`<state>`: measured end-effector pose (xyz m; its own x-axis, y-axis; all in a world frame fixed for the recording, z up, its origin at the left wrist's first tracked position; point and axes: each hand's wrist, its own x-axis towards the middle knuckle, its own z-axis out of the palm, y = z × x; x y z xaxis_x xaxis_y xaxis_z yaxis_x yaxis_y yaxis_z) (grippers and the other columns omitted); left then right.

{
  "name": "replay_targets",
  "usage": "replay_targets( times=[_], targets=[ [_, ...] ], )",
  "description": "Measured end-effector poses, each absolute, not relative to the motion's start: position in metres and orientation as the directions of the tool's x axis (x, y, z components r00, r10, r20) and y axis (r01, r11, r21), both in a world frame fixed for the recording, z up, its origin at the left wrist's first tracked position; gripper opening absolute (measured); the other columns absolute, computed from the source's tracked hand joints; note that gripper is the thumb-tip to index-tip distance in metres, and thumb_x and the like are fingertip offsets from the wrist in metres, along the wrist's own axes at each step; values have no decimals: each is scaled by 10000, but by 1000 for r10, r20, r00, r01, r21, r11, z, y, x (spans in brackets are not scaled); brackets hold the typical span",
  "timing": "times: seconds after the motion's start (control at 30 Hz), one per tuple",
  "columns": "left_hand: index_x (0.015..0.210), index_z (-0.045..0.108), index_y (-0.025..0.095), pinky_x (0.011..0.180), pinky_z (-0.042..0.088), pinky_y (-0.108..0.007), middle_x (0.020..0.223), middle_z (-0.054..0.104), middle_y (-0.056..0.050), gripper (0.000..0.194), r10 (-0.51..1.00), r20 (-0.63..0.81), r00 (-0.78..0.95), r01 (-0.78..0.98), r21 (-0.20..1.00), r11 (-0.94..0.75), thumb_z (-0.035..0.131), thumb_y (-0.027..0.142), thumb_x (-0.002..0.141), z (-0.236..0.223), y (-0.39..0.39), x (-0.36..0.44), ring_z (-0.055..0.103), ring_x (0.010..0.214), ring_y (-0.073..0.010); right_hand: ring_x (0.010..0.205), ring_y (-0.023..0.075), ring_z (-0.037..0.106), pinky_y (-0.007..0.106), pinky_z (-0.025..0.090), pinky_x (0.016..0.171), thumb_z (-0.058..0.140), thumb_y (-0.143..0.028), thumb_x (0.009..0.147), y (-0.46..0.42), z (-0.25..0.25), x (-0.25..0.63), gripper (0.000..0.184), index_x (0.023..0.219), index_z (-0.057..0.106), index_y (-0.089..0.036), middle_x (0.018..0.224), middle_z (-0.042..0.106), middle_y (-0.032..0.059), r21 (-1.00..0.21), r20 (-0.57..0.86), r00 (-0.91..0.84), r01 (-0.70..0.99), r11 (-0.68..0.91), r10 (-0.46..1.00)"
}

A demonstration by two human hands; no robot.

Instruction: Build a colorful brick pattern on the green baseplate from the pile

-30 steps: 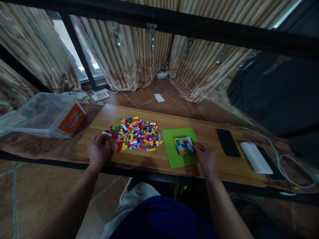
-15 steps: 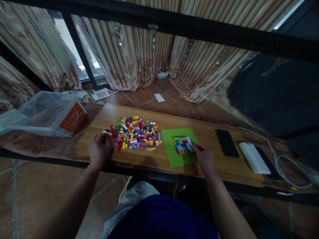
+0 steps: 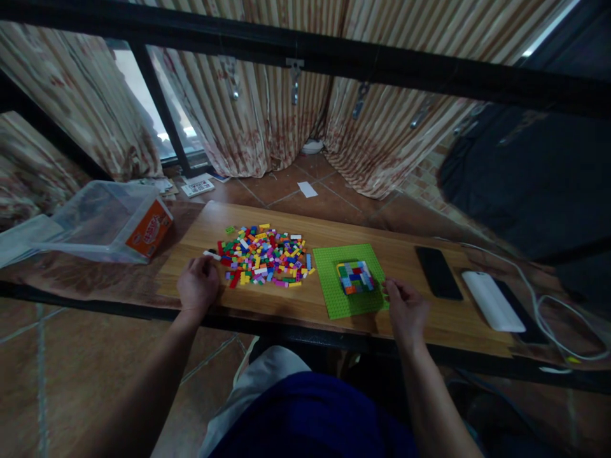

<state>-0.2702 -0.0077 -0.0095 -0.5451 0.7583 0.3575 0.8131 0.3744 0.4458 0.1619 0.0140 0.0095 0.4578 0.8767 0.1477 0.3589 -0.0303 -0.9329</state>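
On the left, my left hand [image 3: 198, 282] rests on the table with its fingers curled; whatever they hold, if anything, is hidden. Just beyond its fingertips lies a white brick [image 3: 211, 255], beside the loose pile of toy bricks [image 3: 267, 254]. A green baseplate [image 3: 329, 296] lies right of the pile. On it sits a low block of many-coloured bricks [image 3: 356, 277], built close together. My right hand [image 3: 405, 305] hovers at the baseplate's right edge, apart from the block. Its thumb and fingers are pinched together, and I cannot make out anything between them.
A clear plastic box [image 3: 102, 222] with an orange label stands at the far left. To the right lie a black phone [image 3: 438, 273], a white power bank [image 3: 493, 301] and a white cable [image 3: 566, 337]. The wooden board's front edge [image 3: 296, 318] runs close to my lap.
My right hand has drawn away from the brick block to the right, to the baseplate's edge. The left hand stays by the white brick. The whole view has shifted slightly.
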Motion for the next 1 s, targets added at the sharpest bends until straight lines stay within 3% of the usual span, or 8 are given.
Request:
replay_targets(
  times=[0.13, 0.27, 0.53, 1.0],
  targets=[
    [991, 686, 200, 703, 435, -280, 958, 669, -66, 247, 766, 344, -543, 812, 448, 374, 524, 250, 810, -9, -8, -270, 617, 831, -204, 847, 227, 673, 378, 525, 792, 598, -437, 787, -3, 16, 124, 304, 892, 717, -177, 915, 735, 101, -886, 181, 256, 462, 44, 950],
    [1005, 681, 201, 711, 439, -280, 963, 669, -64, 258, 766, 340, -546, 809, 450, 378, 520, 244, 808, -10, -8, -270, 618, 841, -204, 855, 212, 664, 366, 521, 793, 525, -379, 854, -10, 15, 86, 268, 917, 721, -207, 945, 723, 85, -812, 215, 5, 557, 176, 977],
    [1015, 681, 213, 719, 444, -282, 969, 672, -58, 260, 769, 318, -555, 796, 471, 380, 524, 232, 809, -11, -9, -269, 622, 861, -210, 875, 203, 643, 346, 499, 816, 477, -244, 891, 13, 10, 47, 248, 932, 722, -236, 928, 707, 63, -683, 292, -238, 626, 376, 926],
    [1022, 678, 195, 730, 444, -275, 967, 664, -62, 246, 781, 319, -537, 801, 483, 353, 519, 222, 836, -11, -10, -268, 629, 867, -202, 904, 218, 599, 340, 454, 833, 473, -239, 894, 32, 11, 20, 256, 998, 707, -221, 929, 675, 72, -574, 301, -311, 696, 431, 902]
  ],
)
